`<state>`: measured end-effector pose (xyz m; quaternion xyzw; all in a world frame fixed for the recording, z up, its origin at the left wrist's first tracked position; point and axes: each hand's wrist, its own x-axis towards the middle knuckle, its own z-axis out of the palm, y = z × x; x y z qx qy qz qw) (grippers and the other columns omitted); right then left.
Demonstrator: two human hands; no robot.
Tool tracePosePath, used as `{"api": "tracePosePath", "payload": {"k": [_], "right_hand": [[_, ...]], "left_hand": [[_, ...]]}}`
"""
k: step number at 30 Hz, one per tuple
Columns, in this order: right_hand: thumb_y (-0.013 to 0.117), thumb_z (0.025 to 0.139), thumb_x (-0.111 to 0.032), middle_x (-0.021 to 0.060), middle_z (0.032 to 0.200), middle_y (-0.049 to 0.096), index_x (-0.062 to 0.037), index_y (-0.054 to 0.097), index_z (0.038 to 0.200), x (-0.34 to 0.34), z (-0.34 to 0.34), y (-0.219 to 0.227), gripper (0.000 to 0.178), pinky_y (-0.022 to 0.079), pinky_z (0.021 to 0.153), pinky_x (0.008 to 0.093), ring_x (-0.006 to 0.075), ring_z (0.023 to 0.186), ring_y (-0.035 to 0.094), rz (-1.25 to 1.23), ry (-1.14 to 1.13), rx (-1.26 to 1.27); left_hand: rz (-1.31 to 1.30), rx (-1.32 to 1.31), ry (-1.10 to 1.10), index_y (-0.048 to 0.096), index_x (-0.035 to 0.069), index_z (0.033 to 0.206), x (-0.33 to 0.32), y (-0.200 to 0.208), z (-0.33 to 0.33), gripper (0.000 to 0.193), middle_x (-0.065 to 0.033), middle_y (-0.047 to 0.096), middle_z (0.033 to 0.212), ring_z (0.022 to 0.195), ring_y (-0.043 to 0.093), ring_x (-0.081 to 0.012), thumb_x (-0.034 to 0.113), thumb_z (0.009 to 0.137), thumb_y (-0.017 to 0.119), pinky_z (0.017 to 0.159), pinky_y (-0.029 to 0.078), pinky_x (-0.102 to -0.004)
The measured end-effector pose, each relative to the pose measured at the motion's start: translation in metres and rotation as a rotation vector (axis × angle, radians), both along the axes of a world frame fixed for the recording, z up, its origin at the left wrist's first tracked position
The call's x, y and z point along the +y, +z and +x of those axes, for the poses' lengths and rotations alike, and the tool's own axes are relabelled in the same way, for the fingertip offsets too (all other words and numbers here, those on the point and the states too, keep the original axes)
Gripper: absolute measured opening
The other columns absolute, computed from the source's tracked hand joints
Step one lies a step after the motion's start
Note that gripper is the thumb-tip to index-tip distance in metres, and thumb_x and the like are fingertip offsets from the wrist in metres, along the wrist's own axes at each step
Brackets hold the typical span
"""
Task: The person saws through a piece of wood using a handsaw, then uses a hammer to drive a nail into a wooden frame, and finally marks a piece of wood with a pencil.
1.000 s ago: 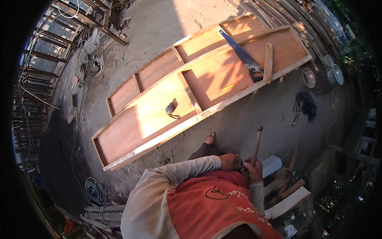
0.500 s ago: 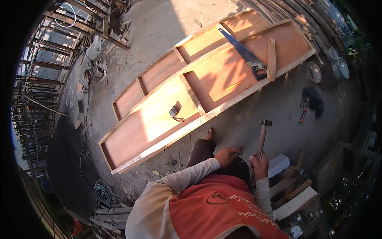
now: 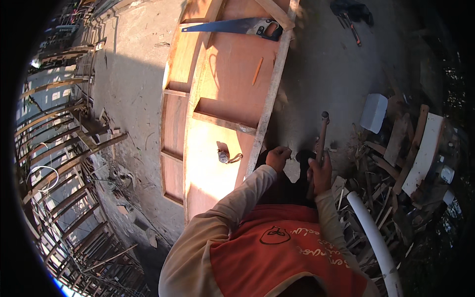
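My right hand (image 3: 320, 173) is wrapped round the wooden handle of a hammer (image 3: 322, 134), its head pointing up and away from me. To the left, my left hand (image 3: 278, 158) is closed with fingertips pinched together; anything inside is too small to make out. Both hands are in front of my body, just right of a long wood-framed plywood panel (image 3: 230, 101) with crosspieces. On it lie a tape measure (image 3: 224, 156) with a wrist strap, an orange pencil (image 3: 258, 71) and a handsaw (image 3: 222, 26) with a blue blade.
Wood scraps (image 3: 398, 141), a white board (image 3: 424, 153) and a curved white pipe (image 3: 373, 240) crowd my right side. A tool with an orange-and-black handle (image 3: 352, 30) lies far right beside something black. Wooden framing (image 3: 64, 163) stands along the left.
My view has swung to the right, so the panel now runs almost straight away from me. The hands stay close together, and the hammer remains upright in my right hand.
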<state>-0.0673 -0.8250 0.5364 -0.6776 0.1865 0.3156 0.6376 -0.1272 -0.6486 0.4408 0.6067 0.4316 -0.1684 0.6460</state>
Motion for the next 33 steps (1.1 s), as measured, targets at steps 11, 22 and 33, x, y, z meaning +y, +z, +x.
{"api": "tracePosePath", "payload": {"k": [11, 22, 33], "right_hand": [[0.061, 0.103, -0.024, 0.0022, 0.085, 0.055, -0.0153, 0.042, 0.143, -0.150, -0.107, -0.172, 0.046, 0.049, 0.045, 0.0291, 0.0111, 0.053, 0.054, 0.495, -0.618, 0.493], [0.065, 0.100, -0.027, 0.0035, 0.079, 0.054, -0.0058, 0.040, 0.144, -0.249, -0.152, -0.321, 0.055, 0.050, 0.043, 0.0304, 0.0124, 0.050, 0.054, 0.569, -0.529, 0.588], [0.061, 0.102, -0.027, 0.0023, 0.078, 0.056, -0.0137, 0.049, 0.135, -0.256, -0.125, -0.378, 0.037, 0.049, 0.043, 0.0296, 0.0116, 0.049, 0.054, 0.603, -0.578, 0.609]], "left_hand": [[-0.002, 0.189, 0.393, 0.068, 0.005, 0.090, -0.094, -0.225, 0.012, 0.010, -0.0049, 0.069, 0.077, 0.048, 0.050, -0.0148, 0.015, 0.089, 0.068, 0.044, 0.037, -0.0301], [0.397, -0.212, -0.152, 0.073, 0.001, 0.092, -0.190, -0.376, -0.003, 0.010, -0.0084, 0.071, 0.086, 0.078, 0.067, -0.0216, 0.009, 0.090, 0.068, 0.066, 0.056, -0.0352], [-0.364, -0.042, 0.435, 0.065, 0.000, 0.115, -0.205, -0.426, 0.012, 0.023, -0.0145, 0.069, 0.106, 0.096, 0.070, -0.0314, 0.015, 0.103, 0.052, 0.085, 0.060, -0.0451]]}}
